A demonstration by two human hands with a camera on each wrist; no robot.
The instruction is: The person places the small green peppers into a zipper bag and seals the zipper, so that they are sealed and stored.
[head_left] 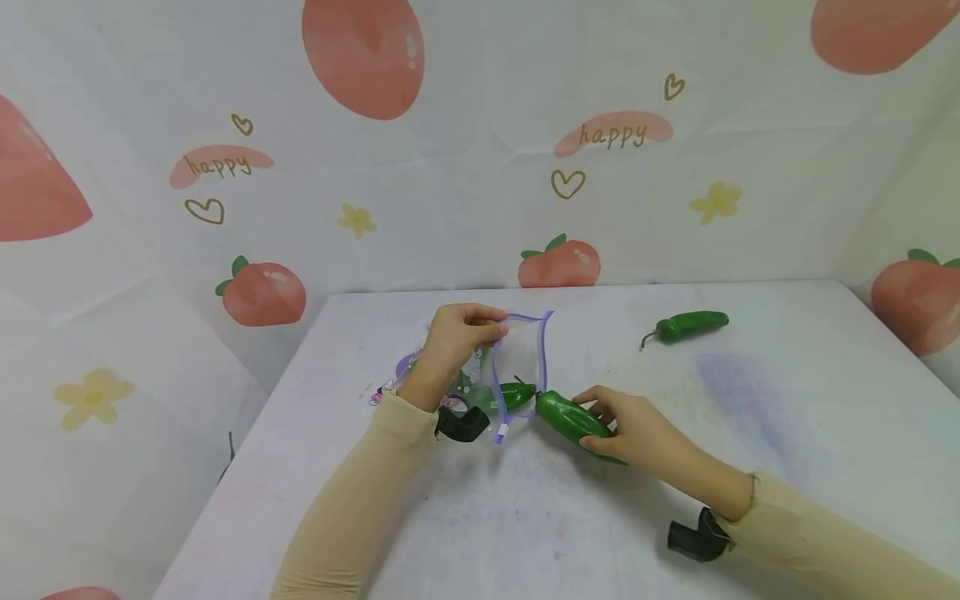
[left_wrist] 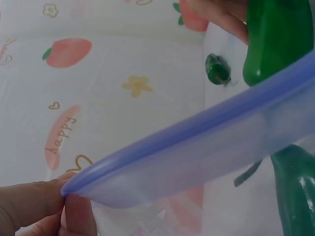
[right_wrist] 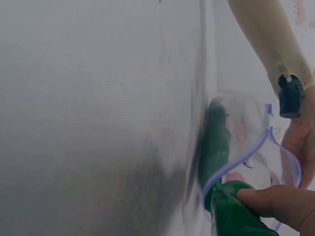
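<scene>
Pinching zip bag [head_left: 543, 358] at mouth's 11 o'clock with left hand [head_left: 454, 340]; gripping green pepper [head_left: 562, 415] with right hand [head_left: 630, 423] at mouth's 4 o'clock, perhaps touching rim; noting second pepper [head_left: 516, 396] inside bag

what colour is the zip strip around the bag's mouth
Bluish purple; the zip strip shows best in the left wrist view.

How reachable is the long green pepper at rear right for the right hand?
Probably not readily: the right hand grips another long green pepper at the purple-rimmed clear plastic bag; the way to the rear pepper looks free.
</scene>
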